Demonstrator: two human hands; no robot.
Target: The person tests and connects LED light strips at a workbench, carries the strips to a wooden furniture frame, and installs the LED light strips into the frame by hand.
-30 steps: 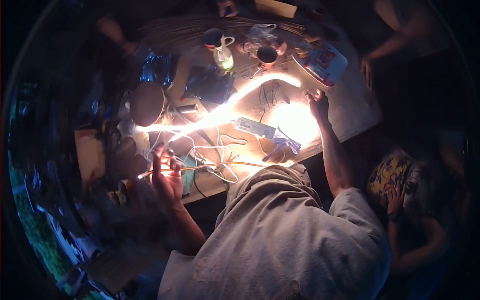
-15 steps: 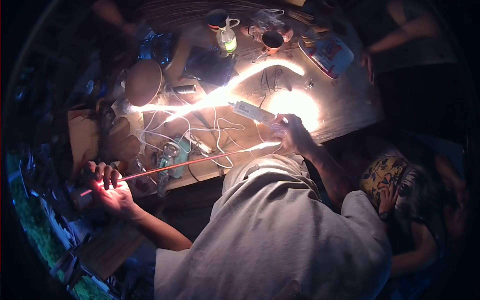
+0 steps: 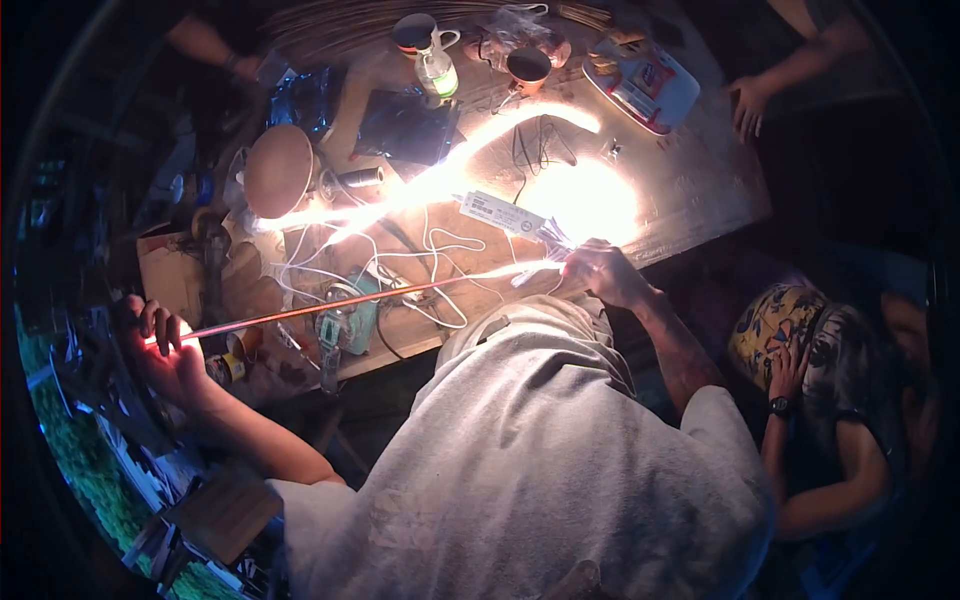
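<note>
My left hand [image 3: 172, 362] is closed around the far end of a long thin reddish rod [image 3: 345, 301], out beyond the left edge of the table. The rod is lit and slants up to the right, stretching across the near part of the table. My right hand [image 3: 608, 274] pinches at its bright white end. Just left of those fingers, a bundle of thin white strands [image 3: 556, 240] fans out; whether I also grip it I cannot tell. A white labelled box [image 3: 502, 213], like a power adapter, lies beside the strands.
A glaring light strip [image 3: 480, 150] curves over the table [image 3: 690, 215]. White cable [image 3: 455, 240] loops about. Nearby are a round wooden disc [image 3: 278, 172], a bottle [image 3: 437, 75], a cup [image 3: 528, 68] and a plastic tub [image 3: 650, 90]. A person [image 3: 830, 400] sits at right.
My left hand has moved left and up along with the rod. My right hand has shifted right and down, off the end of the white box. The white strands now show.
</note>
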